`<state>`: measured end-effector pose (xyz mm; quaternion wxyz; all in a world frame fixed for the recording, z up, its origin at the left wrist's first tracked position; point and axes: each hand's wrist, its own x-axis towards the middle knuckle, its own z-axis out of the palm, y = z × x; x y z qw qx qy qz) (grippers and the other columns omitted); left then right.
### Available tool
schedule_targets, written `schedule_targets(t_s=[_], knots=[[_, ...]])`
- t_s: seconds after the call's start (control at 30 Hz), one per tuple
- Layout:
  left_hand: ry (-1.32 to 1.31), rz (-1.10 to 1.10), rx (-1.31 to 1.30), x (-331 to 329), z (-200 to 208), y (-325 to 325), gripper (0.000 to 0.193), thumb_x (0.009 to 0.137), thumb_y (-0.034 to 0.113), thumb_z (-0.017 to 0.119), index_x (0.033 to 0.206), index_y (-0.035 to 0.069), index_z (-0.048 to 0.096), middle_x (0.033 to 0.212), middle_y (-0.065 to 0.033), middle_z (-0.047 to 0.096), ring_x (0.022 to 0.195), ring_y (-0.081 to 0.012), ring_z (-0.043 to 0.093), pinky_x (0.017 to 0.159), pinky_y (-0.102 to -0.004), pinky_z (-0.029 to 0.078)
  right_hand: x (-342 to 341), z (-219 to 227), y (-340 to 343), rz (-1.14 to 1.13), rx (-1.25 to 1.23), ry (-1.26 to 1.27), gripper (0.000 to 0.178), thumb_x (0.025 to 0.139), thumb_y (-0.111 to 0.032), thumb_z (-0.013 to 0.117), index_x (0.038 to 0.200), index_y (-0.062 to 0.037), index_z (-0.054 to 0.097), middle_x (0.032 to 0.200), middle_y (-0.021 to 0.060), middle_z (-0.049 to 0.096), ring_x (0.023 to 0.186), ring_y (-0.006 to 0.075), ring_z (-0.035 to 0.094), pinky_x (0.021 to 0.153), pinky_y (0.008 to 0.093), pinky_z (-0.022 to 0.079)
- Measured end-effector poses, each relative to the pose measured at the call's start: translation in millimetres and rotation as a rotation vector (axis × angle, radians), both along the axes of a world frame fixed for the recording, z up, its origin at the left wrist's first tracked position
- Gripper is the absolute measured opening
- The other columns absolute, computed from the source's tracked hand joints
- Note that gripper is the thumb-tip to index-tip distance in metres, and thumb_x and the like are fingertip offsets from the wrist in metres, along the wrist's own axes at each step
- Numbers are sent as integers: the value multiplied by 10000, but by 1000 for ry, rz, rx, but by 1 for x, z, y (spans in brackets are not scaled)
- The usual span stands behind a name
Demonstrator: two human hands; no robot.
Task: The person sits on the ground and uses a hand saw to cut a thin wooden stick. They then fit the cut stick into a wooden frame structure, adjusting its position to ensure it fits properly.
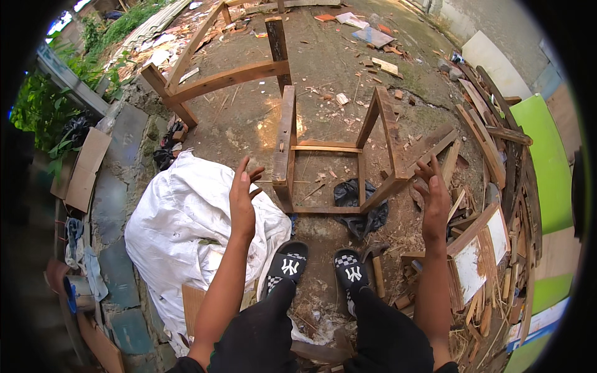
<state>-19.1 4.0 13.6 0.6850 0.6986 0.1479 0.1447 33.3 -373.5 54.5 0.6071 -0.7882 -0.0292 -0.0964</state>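
Observation:
Both my arms reach forward, with nothing in either hand. My left hand (244,196) is raised above a large white sack (180,211), its fingers apart. My right hand (435,199) is held up on the other side, fingers spread and slightly bent, near scrap boards. Between and beyond the hands stands a small wooden frame (285,143) with upright legs and crossbars; neither hand visibly grips it. A hammer (378,276) with a wooden handle lies beside my right foot. A black plastic bag (367,217) is crumpled at the frame's base.
A larger wooden frame (230,76) stands farther off at the left. Scrap wood (491,143) is piled along the right, beside green panels (544,161). A low stone wall (118,211) edges the left. Wood chips and broken pieces litter the ground.

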Motion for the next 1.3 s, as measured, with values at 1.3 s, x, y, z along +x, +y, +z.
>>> schedule_targets(t_s=[1.3], knots=[[-39,474,-47,-463,133,108,457,1090,303,510,1450,22,531,1339,-162,645,1149,-270,642,945,-405,542,-485,228,-222,-730,242,-212,516,1104,-360,460,1483,-15,523,1412,180,619,1282,274,611,1038,404,515]])
